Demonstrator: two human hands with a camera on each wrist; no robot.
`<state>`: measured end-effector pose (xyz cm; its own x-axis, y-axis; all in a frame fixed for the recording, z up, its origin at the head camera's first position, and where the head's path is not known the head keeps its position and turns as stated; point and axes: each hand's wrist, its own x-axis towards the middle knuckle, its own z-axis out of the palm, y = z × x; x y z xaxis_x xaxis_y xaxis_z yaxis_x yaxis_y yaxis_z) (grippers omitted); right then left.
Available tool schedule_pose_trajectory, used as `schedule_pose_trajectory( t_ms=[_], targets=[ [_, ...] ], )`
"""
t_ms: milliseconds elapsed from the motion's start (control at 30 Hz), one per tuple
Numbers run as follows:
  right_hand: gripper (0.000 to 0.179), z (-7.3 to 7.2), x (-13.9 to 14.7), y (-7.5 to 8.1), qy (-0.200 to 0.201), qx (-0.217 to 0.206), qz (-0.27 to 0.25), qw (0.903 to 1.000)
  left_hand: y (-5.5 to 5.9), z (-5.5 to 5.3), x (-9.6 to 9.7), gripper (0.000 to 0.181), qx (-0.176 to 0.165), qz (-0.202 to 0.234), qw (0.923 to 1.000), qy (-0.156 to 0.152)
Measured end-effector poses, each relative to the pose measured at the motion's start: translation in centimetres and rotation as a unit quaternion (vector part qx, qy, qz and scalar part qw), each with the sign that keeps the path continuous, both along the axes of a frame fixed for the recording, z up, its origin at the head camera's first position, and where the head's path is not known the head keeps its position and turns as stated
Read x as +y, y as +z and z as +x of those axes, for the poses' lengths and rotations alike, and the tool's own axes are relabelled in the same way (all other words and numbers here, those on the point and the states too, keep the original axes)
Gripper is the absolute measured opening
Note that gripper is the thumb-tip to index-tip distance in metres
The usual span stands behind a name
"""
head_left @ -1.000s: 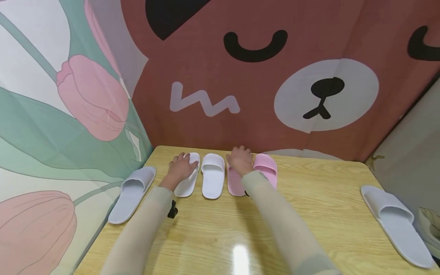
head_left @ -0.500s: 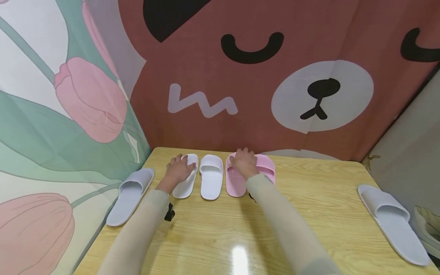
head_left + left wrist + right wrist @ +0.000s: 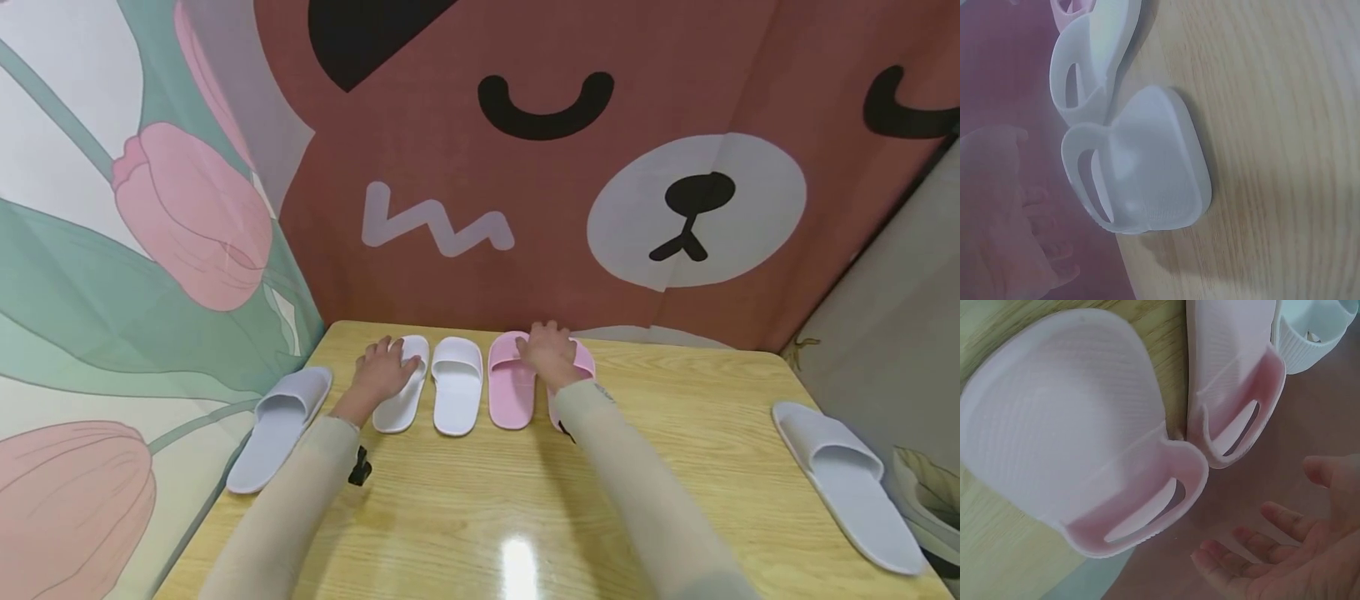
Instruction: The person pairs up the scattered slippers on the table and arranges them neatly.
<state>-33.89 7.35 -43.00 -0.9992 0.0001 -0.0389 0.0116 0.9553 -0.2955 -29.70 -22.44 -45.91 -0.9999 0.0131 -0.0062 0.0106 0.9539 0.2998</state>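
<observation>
In the head view, my left hand (image 3: 381, 367) is spread over the toe end of the leftmost white slipper (image 3: 397, 410) in a row, partly covering it. The left wrist view shows that hand (image 3: 997, 219) apart from the slipper, fingers loosely bent and holding nothing. To its right lies a second white slipper (image 3: 457, 400), then a pink slipper (image 3: 512, 396). Over the strap of another pink slipper (image 3: 585, 360), at the row's right end, my right hand (image 3: 549, 350) hangs with relaxed fingers. Nothing is in its grasp in the right wrist view.
The row sits near the back edge of a wood-grain table (image 3: 465, 508). One more white slipper (image 3: 279, 429) lies at the table's left edge, and another (image 3: 847, 487) at the right. Behind stands a brown bear-print cloth (image 3: 420, 283); a tulip-print cloth (image 3: 191, 217) hangs at left.
My right hand has moved right, from over the left pink slipper to the right one, uncovering the left. My left hand has shifted slightly left. The slippers keep their places in the row.
</observation>
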Motion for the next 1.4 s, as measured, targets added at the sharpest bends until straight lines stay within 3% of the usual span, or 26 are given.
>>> schedule_pose_trajectory(
  t_ms=[967,1400],
  targets=[
    [0.062,0.6,3.5,-0.3,-0.007,0.001,0.003,1.0000,-0.2,2.0,-1.4,0.070,0.021,-0.002,0.9998,-0.004],
    [0.060,1.4,7.0,-0.4,-0.020,0.000,-0.013,0.9997,-0.1,2.5,-2.3,0.070,0.025,-0.018,0.9995,-0.006]
  ],
)
